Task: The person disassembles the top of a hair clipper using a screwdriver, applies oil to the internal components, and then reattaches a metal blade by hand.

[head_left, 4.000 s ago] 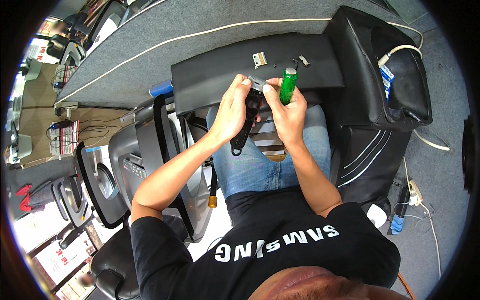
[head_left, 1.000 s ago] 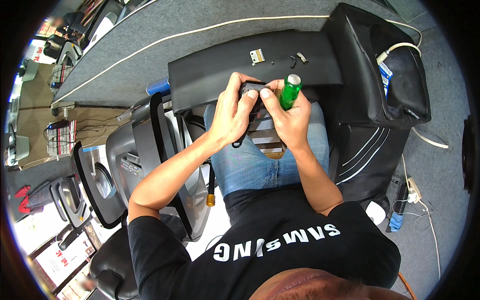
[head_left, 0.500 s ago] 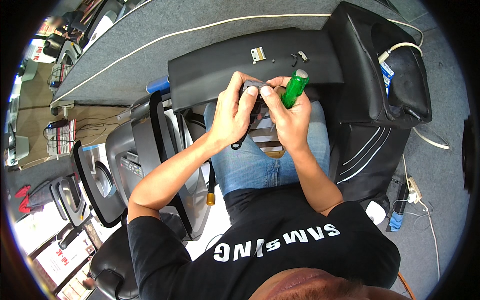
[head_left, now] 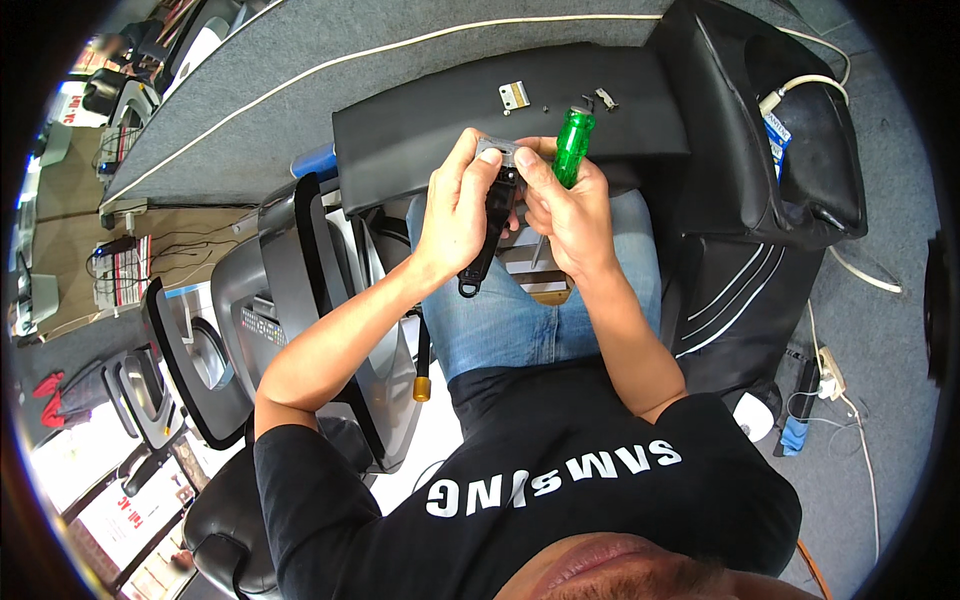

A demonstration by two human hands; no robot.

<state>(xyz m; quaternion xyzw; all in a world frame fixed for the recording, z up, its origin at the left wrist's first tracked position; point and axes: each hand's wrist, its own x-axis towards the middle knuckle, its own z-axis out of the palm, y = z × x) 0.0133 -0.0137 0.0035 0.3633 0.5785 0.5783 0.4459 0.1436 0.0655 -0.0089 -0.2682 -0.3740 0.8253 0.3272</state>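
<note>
My left hand (head_left: 452, 215) grips a black hair clipper (head_left: 489, 240) over my lap, with its loop end hanging down. The fingers of my right hand (head_left: 572, 215) pinch the clipper's metal head, and the same hand holds a green-handled screwdriver (head_left: 573, 140) with the handle pointing up and the shaft running down behind the palm. Just beyond my hands, a small metal blade plate (head_left: 513, 96), a tiny screw and a small metal part (head_left: 605, 97) lie on a black padded board (head_left: 420, 130).
A black bag (head_left: 800, 170) with a white cable on top stands to my right. Grey and black chair shells (head_left: 290, 270) are stacked at my left. A white cord (head_left: 300, 72) runs across the grey carpet. A power strip (head_left: 828, 372) lies low right.
Both hands have risen slightly toward the padded board while still working at the clipper's head. The screwdriver handle has swung from leaning right to more upright.
</note>
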